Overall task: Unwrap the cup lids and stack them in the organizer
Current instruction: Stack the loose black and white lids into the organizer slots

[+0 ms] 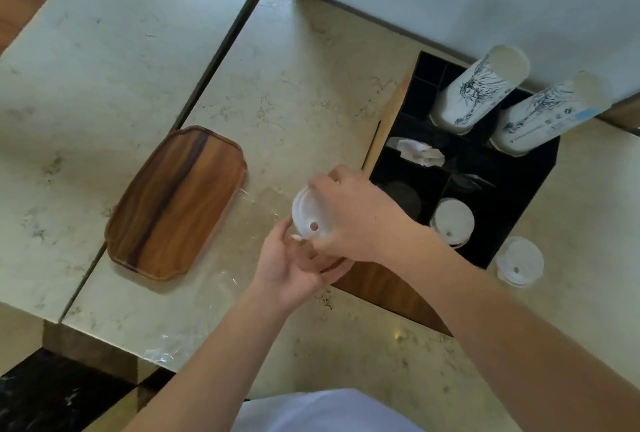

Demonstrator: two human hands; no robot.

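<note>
Lids (309, 215), white and stacked, sit tilted between both hands above the marble counter (298, 92), just left of the black organizer (519, 189); the stack's axis leans up and away to the left, sip hole facing the camera. The right hand (353, 216) curls over the stack's far rim, gripping it. The left hand (294, 265) cups it from below, fingers bent round it. Clear wrap (242, 258) lies beneath.

Tray (175, 203) left of organizer (519, 189)
</note>
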